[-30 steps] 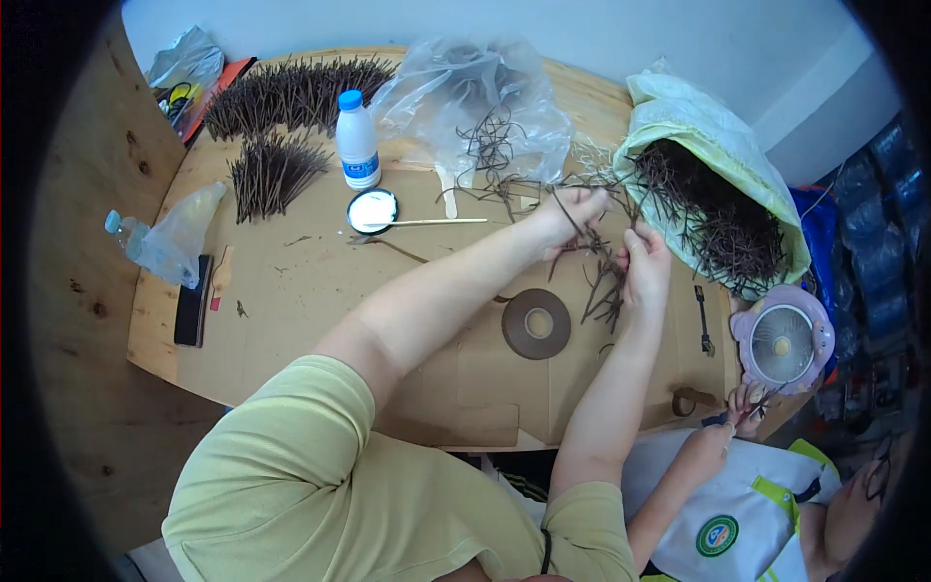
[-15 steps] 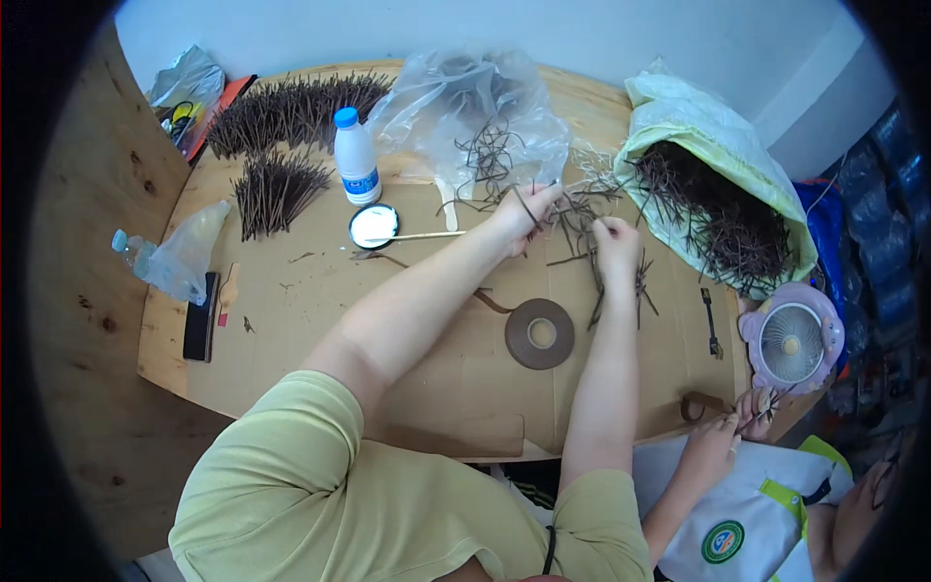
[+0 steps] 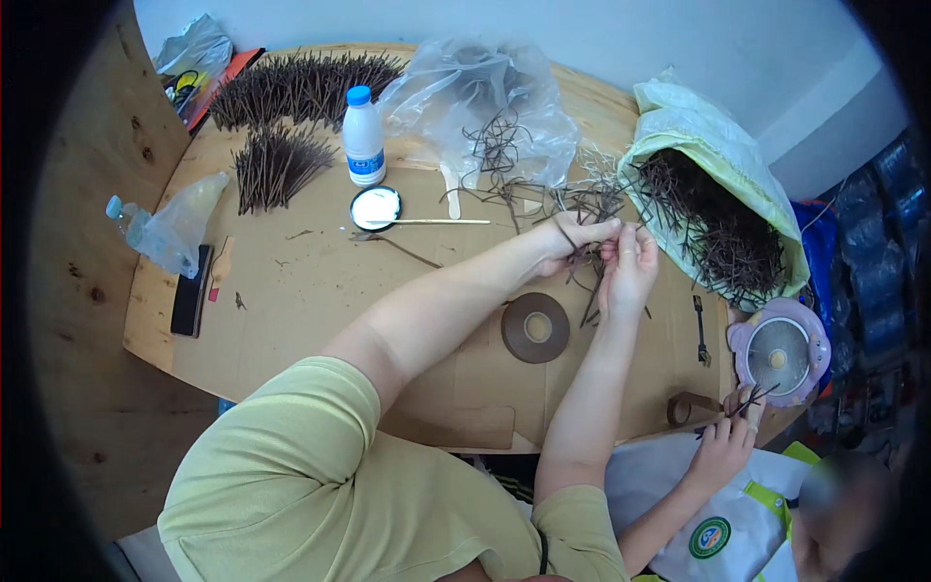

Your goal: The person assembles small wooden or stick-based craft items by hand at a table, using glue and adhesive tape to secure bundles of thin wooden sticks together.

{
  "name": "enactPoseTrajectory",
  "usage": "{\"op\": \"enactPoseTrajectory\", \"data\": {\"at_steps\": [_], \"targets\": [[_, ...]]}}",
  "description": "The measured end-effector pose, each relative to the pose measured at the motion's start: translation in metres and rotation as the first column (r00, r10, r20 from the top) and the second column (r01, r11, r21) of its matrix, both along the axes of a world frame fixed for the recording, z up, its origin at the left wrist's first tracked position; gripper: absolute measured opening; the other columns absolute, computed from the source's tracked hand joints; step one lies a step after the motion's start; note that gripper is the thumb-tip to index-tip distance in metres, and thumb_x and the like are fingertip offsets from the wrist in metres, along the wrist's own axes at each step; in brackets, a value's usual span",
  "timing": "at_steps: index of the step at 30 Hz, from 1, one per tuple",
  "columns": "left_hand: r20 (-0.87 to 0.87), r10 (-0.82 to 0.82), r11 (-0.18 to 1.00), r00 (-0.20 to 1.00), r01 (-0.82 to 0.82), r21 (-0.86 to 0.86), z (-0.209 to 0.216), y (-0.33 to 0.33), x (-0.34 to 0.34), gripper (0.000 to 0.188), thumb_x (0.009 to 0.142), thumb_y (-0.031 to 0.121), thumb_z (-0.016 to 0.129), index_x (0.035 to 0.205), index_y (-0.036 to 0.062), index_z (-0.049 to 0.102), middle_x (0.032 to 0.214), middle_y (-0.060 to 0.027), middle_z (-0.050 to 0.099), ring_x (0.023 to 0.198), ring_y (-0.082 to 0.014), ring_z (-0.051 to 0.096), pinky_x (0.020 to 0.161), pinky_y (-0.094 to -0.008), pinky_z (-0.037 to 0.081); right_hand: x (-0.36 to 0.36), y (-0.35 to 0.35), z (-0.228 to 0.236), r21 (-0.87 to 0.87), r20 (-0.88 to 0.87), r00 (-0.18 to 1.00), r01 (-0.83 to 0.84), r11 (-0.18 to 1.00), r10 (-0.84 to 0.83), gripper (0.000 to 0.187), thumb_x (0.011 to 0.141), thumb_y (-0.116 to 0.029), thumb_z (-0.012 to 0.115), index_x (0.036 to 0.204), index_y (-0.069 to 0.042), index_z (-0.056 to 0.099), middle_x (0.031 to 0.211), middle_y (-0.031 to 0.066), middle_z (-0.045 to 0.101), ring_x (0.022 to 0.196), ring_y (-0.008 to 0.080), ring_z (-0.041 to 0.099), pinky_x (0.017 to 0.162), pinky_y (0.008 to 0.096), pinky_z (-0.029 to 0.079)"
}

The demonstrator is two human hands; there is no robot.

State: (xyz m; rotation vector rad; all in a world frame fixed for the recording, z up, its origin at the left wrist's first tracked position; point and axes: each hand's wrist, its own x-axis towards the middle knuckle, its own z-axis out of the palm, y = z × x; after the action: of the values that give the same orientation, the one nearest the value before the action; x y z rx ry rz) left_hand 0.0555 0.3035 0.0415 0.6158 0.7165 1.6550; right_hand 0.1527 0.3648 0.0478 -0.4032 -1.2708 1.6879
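My left hand (image 3: pixel 570 242) is closed around thin brown twig-like stems (image 3: pixel 572 260), which stick out between its fingers. Close against it, my right hand (image 3: pixel 628 272) is pinched at the fingertips; what it grips is too small to make out. More loose brown stems (image 3: pixel 596 201) lie tangled just beyond both hands. A roll of brown tape (image 3: pixel 508 333) lies flat on the cardboard, nearer to me than the left hand. Left of the hands, a thin wooden stick (image 3: pixel 456 222) rests with one end on a black-rimmed lid of white paste (image 3: pixel 376 208).
A white bottle (image 3: pixel 364 145) with a blue cap stands behind the lid. Bundled brown stems (image 3: pixel 301 92) fill the far left. A clear plastic bag (image 3: pixel 465 97) and a stem-filled sack (image 3: pixel 708 126) sit at the back. A co-worker's hands (image 3: pixel 732 441) hold stems beside a small fan (image 3: pixel 779 351).
My hands have come together, the left one moving right and nearer to me. The right hand has turned and its fingertips now meet the left hand. The whole view has shifted slightly.
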Motion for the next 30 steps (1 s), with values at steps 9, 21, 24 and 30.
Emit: {"op": "enactPoseTrajectory", "data": {"at_steps": [9, 21, 24, 30], "targets": [[-0.243, 0.359, 0.897, 0.901, -0.405, -0.176, -0.007, 0.041, 0.018, 0.039, 0.088, 0.038, 0.049, 0.074, 0.0019, 0.053, 0.059, -0.0041, 0.05, 0.044, -0.0122, 0.041, 0.038, -0.0286, 0.034, 0.004, -0.036, -0.006, 0.117, -0.1, 0.977, 0.199, 0.973, -0.187, 0.009, 0.089, -0.007, 0.048, 0.091, 0.001, 0.051, 0.07, 0.0028, 0.052, 0.064, 0.0074, 0.046, 0.059, 0.0192, 0.038], [-0.979, 0.123, 0.891, 0.161, -0.452, 0.038, 0.0, 0.046, 0.003, 0.06, 0.072, 0.052, 0.063, 0.093, -0.0039, 0.058, 0.071, -0.0143, 0.059, 0.069, -0.0232, 0.06, 0.064, -0.0326, 0.048, 0.044, -0.034, 0.03, 0.004, 0.022, 0.889, 0.458, 0.889, -0.458, 0.014, 0.086, -0.01, 0.054, 0.092, 0.003, 0.055, 0.073, 0.0048, 0.058, 0.058, 0.0059, 0.049, 0.05, 0.0167, 0.038], [-0.633, 0.03, 0.991, 0.774, -0.107, -0.084, 0.026, 0.029, -0.006, 0.045, 0.077, 0.041, 0.063, 0.091, -0.0008, 0.058, 0.063, -0.0066, 0.055, 0.051, -0.0134, 0.053, 0.046, -0.0257, 0.044, 0.034, -0.02, 0.011, 0.218, 0.247, 0.848, 0.424, 0.879, -0.47, 0.016, 0.084, -0.009, 0.057, 0.093, 0.005, 0.057, 0.074, 0.0052, 0.058, 0.06, 0.0066, 0.052, 0.049, 0.0176, 0.041], [-0.441, 0.446, 0.871, 0.779, -0.492, 0.011, 0.013, 0.017, -0.044, 0.028, 0.089, 0.03, 0.049, 0.081, 0.0038, 0.056, 0.066, -0.0006, 0.055, 0.051, -0.007, 0.047, 0.043, -0.0236, 0.039, -0.007, -0.004, 0.0, 0.174, 0.339, 0.934, 0.054, 0.983, -0.111, 0.019, 0.081, -0.01, 0.059, 0.091, 0.006, 0.06, 0.072, 0.0086, 0.061, 0.062, 0.01, 0.057, 0.055, 0.0216, 0.045]]}}
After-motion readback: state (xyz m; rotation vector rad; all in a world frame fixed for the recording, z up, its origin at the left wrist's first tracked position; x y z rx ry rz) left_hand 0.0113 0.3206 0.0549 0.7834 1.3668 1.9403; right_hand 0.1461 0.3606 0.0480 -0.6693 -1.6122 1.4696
